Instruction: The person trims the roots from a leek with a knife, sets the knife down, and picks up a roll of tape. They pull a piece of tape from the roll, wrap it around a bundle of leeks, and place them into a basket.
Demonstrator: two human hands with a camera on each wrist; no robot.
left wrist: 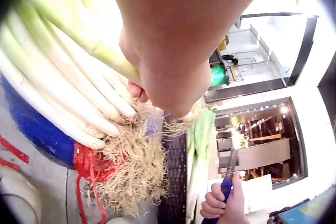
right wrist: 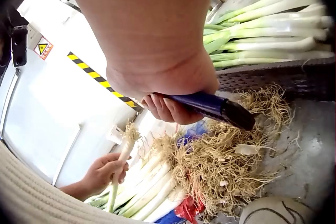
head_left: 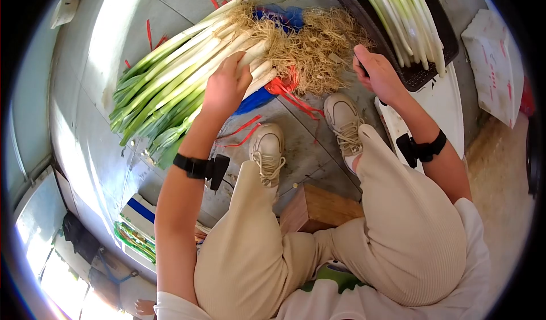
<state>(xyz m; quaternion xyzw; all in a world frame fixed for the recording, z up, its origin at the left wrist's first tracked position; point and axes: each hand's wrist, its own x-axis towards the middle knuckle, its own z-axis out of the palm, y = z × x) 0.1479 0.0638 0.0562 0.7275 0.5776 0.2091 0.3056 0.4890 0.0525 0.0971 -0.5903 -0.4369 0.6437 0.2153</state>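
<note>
My left hand [head_left: 227,87] grips the white stem of a single leek [right wrist: 126,150], its root tuft pointing up in the right wrist view. Just under that hand lies a big heap of leeks [head_left: 182,70], green tops to the left and roots to the right. In my right hand [head_left: 384,78] is a knife [right wrist: 202,104] with a blue handle, held in curled fingers; its blade stands up in the left wrist view. Below and between the hands spreads a mat of tangled roots [head_left: 318,53]. The two hands are apart.
A dark woven crate [head_left: 418,80] at the upper right holds cleaner leeks [head_left: 398,19]. Red ties [head_left: 293,95] and blue wrapping [head_left: 253,101] lie by the heap. My shoes [head_left: 267,152] stand close to it, with a wooden block [head_left: 310,209] behind them.
</note>
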